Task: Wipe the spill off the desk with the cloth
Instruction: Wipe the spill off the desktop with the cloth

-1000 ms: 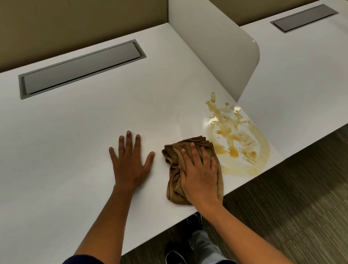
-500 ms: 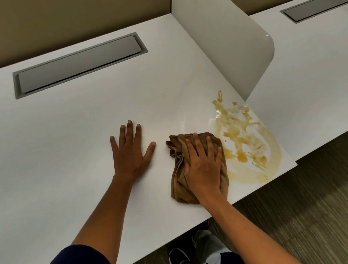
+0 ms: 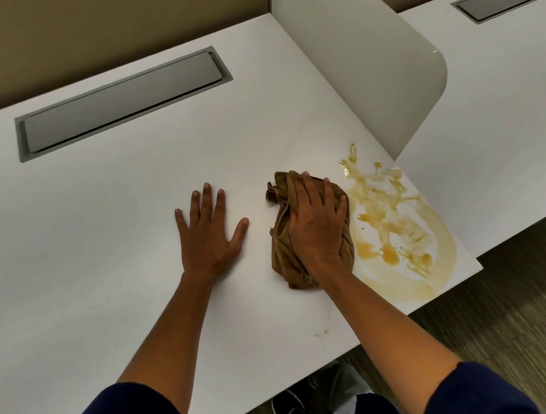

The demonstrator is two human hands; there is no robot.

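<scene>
A yellow-brown spill (image 3: 397, 224) with darker blobs and a smeared ring covers the white desk's (image 3: 124, 210) front right corner. A crumpled brown cloth (image 3: 281, 237) lies just left of the spill, its right edge touching it. My right hand (image 3: 316, 225) presses flat on the cloth with straight, spread fingers. Flat on bare desk about a hand's width to the left rests my left hand (image 3: 207, 233), fingers spread and holding nothing.
A white divider panel (image 3: 355, 55) rises behind the spill, with a neighbouring desk (image 3: 516, 123) beyond it. A grey cable flap (image 3: 120, 103) sits at the back. Small drops (image 3: 321, 333) mark the front edge. My shoe (image 3: 293, 411) and wood-look floor (image 3: 525, 311) lie below.
My right hand has slid the cloth a little to the right, up against the spill's left edge. The left hand has stayed put. The camera has shifted closer.
</scene>
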